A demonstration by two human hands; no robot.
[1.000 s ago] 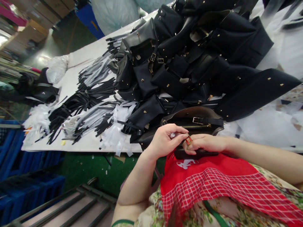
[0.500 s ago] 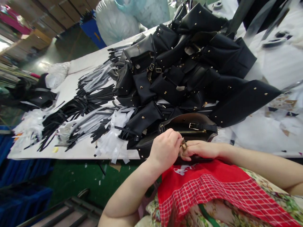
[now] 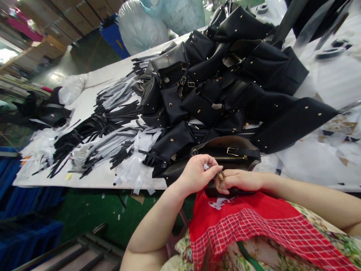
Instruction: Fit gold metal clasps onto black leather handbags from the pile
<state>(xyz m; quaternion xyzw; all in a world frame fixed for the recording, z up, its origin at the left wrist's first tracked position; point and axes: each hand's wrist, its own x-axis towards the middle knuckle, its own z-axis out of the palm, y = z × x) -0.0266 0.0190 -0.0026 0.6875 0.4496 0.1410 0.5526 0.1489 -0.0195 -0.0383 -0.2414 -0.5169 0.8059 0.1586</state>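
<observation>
Grasping a gold-coloured buckle (image 3: 220, 176) with the right hand (image 3: 239, 180) and pinching at its upper end with the left hand (image 3: 199, 173), also keeping a small pale shiny piece (image 3: 207, 166), too hidden to name, in the curled left fingers. Working just above the red apron (image 3: 245, 205), close in front of an open black handbag (image 3: 225, 145) at the white counter's (image 3: 96, 86) near edge. Facing heaped black handbags (image 3: 200, 109) farther out, with black straps (image 3: 91, 126) and white plastic scraps (image 3: 141, 145) to the left.
</observation>
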